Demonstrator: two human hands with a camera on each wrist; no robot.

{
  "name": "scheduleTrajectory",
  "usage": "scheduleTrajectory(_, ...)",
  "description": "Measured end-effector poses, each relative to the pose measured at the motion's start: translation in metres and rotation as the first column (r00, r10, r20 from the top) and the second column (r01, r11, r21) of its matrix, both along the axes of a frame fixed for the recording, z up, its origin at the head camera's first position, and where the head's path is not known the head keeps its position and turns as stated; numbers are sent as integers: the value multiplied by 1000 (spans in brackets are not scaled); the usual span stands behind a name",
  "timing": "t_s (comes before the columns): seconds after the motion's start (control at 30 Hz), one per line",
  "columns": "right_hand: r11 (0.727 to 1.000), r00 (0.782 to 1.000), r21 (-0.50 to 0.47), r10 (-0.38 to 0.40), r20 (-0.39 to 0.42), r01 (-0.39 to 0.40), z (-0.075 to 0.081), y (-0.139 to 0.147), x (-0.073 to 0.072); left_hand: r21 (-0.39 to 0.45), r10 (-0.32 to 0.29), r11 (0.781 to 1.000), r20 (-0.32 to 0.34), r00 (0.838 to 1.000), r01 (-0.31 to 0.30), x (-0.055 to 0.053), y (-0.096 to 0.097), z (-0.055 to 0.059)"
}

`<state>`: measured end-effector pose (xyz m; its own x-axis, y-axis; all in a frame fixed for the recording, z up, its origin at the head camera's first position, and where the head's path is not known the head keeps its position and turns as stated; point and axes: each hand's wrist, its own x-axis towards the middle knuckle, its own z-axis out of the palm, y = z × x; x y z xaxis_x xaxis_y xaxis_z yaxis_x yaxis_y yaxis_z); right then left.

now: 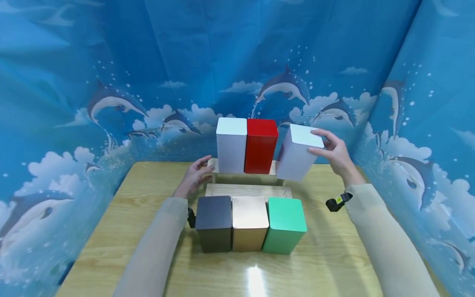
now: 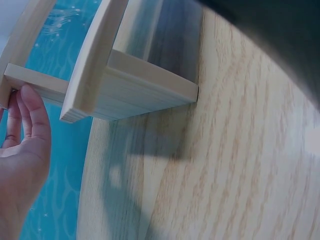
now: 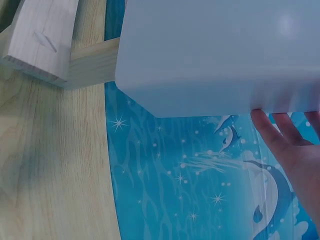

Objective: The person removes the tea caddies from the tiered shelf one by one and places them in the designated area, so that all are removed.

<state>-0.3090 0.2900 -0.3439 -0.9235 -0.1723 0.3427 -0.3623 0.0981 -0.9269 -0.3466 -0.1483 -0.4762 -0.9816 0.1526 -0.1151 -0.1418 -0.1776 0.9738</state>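
Observation:
A white box (image 1: 300, 152) tilts at the right end of the two-step wooden stand (image 1: 248, 190). My right hand (image 1: 335, 152) grips its upper part from the right; the fingertips also show against the box's pale side (image 3: 215, 55) in the right wrist view. Upright on the stand's upper step are another white box (image 1: 231, 146) and a red box (image 1: 261, 146), side by side. My left hand (image 1: 194, 175) holds the left end of that step, fingertips against the wooden rail (image 2: 37, 82) in the left wrist view.
Before the stand, a black box (image 1: 214, 222), a beige-gold box (image 1: 250, 222) and a green box (image 1: 285, 225) form a row. The wooden table (image 1: 141, 194) meets a blue dolphin-print curtain (image 1: 208, 62) at the back and right.

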Motion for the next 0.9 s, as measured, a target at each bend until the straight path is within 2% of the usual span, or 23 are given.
scheduleTrajectory(0.4, 996, 997, -74, 44, -63, -49, -5, 18, 27, -12, 2, 1000, -3, 1000, -2, -1, 1, 2)
scheduleTrajectory(0.6, 995, 995, -92, 35, -95, -44, -9, 24, 42, -24, 3, 1000, -11, 1000, -4, -2, 2, 1)
scheduleTrajectory(0.9, 990, 983, -116, 64, -173, -85, -17, 36, 65, 14, -7, 1000, 4, 1000, 7, 2, 1, 3)
